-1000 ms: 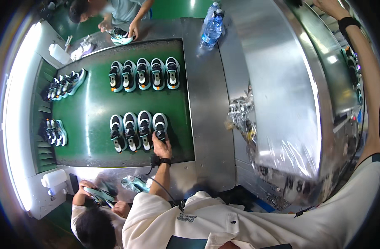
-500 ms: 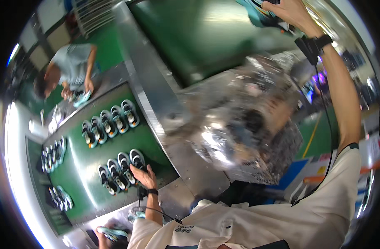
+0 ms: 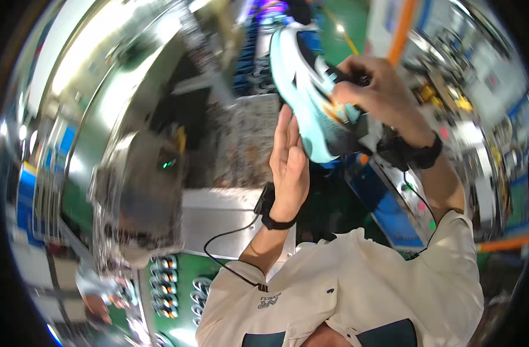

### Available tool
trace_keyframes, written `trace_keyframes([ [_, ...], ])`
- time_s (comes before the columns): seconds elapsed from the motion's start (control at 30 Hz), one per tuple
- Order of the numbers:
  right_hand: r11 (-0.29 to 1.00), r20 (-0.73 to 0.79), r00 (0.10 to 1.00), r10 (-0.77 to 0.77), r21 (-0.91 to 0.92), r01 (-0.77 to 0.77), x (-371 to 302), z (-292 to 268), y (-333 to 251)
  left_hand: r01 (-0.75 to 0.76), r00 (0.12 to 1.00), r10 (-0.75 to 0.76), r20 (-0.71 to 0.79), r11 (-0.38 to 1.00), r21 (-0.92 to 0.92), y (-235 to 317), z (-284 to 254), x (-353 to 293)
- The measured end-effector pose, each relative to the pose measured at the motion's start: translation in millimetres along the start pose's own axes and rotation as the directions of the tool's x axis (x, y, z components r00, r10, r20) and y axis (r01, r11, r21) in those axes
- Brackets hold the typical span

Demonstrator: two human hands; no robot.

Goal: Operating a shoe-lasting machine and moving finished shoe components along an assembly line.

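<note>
A turquoise, white and black sneaker [image 3: 302,81] is held up in front of me, its turquoise sole toward the left. My right hand [image 3: 383,95] is closed round its upper near the black collar, with the thumb over the side. Against the lower part of the sole, my left hand [image 3: 288,165] has its fingers stretched out flat, seemingly touching it. Dark straps with cables circle both of my wrists. Where my right fingertips press on the far side is hidden.
A machine housing [image 3: 140,202] with a green lit display stands to the left. At lower left, rows of sneakers [image 3: 164,286] rest on a green belt [image 3: 186,266] near another person [image 3: 93,295]. A blue panel [image 3: 391,211] is below my right forearm.
The view has swung to the right, away from the belts. My right hand has brought the sneaker before me; my left hand has left the row of sneakers and come to its sole.
</note>
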State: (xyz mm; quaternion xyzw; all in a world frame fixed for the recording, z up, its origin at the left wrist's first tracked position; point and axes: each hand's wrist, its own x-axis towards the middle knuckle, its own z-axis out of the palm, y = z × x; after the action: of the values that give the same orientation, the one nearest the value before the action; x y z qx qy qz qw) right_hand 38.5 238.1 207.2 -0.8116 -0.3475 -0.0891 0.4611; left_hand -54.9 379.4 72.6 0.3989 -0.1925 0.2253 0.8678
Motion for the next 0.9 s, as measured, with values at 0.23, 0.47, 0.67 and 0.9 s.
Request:
trace_keyframes([
  [0.23, 0.916, -0.235, 0.928, 0.290, 0.350, -0.198, -160, -77, 110, 0.406, 0.914, -0.405, 0.033, 0.906, -0.115, -128, 101, -7],
  [0.47, 0.847, -0.719, 0.517, 0.465, 0.531, -0.024, -296, -123, 187, 0.631, 0.758, -0.631, 0.167, 0.774, 0.061, -242, 216, -65],
  [0.67, 0.793, -0.744, 0.282, 0.606, 0.592, -0.143, -374, -214, 220, 0.608, 0.594, -0.718, 0.364, 0.696, 0.381, -329, 310, -75],
  [0.9, 0.704, -0.812, -0.102, 0.575, 0.554, -0.445, -458, -329, 259, 0.562, 0.447, -0.748, 0.491, 0.662, 0.496, -505, 402, -67],
])
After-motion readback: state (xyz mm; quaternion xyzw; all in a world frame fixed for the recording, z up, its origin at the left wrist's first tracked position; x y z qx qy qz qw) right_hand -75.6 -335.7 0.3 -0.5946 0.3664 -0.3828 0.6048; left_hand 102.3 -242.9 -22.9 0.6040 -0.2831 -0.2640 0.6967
